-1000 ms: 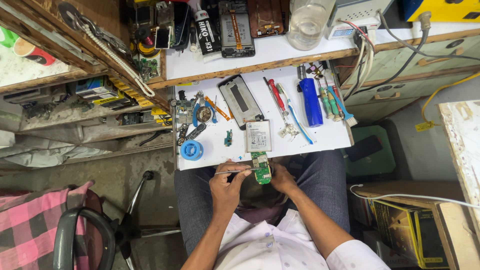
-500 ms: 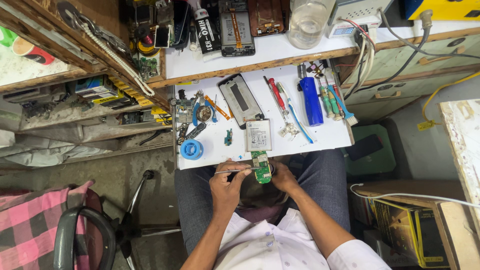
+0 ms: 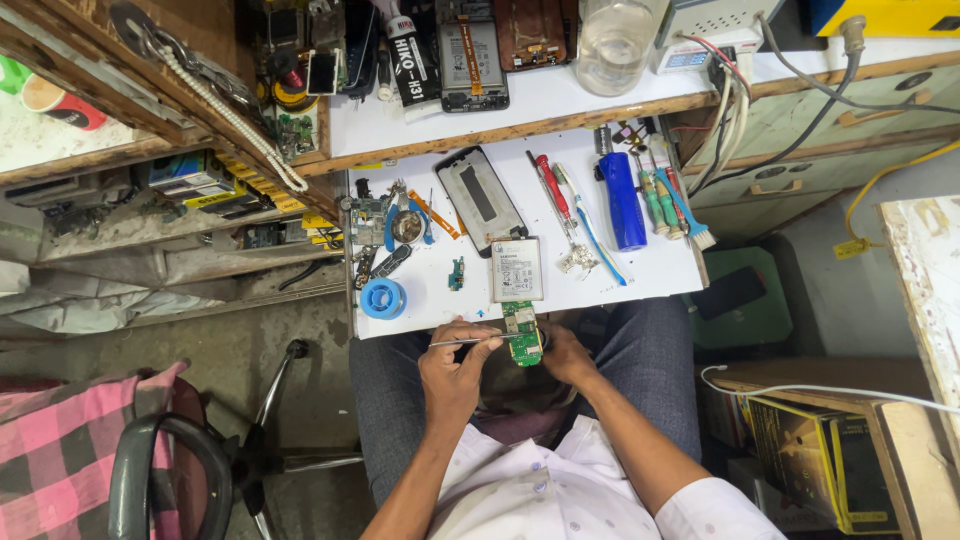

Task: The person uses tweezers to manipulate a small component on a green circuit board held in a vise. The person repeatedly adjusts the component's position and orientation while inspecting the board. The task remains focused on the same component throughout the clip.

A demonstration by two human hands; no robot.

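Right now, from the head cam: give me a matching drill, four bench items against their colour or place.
Things:
1. circuit board
2. solder spool
3. phone battery
4. tweezers

Descriptions:
A. thin metal, held in the left hand
B. green, held by the right hand
C. blue ring on the white worktop
D. pale rectangle just beyond the board

Pairs: 1-B, 2-C, 3-D, 4-A

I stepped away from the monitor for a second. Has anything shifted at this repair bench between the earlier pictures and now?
No visible change. The left hand still holds the metal tweezers with the tips at the green circuit board, and the right hand still steadies that board at the edge of the white work surface. The battery, blue solder spool and screwdrivers lie where they were.
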